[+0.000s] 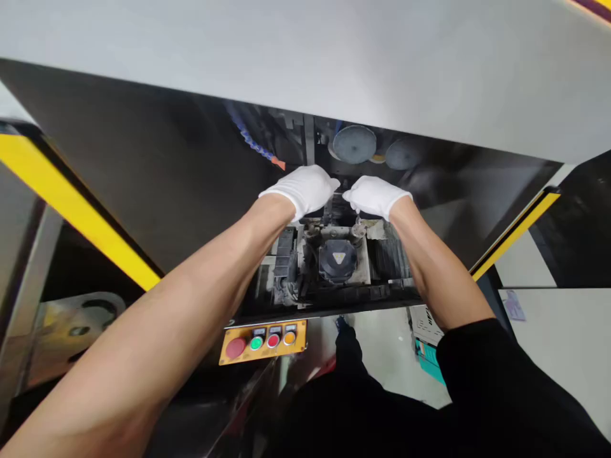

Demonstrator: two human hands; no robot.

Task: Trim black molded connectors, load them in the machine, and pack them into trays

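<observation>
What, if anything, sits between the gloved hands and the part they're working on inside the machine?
Nothing visible. The white-gloved left hand and white-gloved right hand already meet at a small part between their fingertips, above the black round capped fixture. The blue segmented coolant hose hangs off to the left, clear of both hands.

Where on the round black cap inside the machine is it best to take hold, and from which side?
Probably grip the round black cap by its circular rim, coming from above. Its top faces up and is uncovered, while fixtures crowd its sides. Both gloved hands, left hand and right hand, work just beyond it.
</observation>
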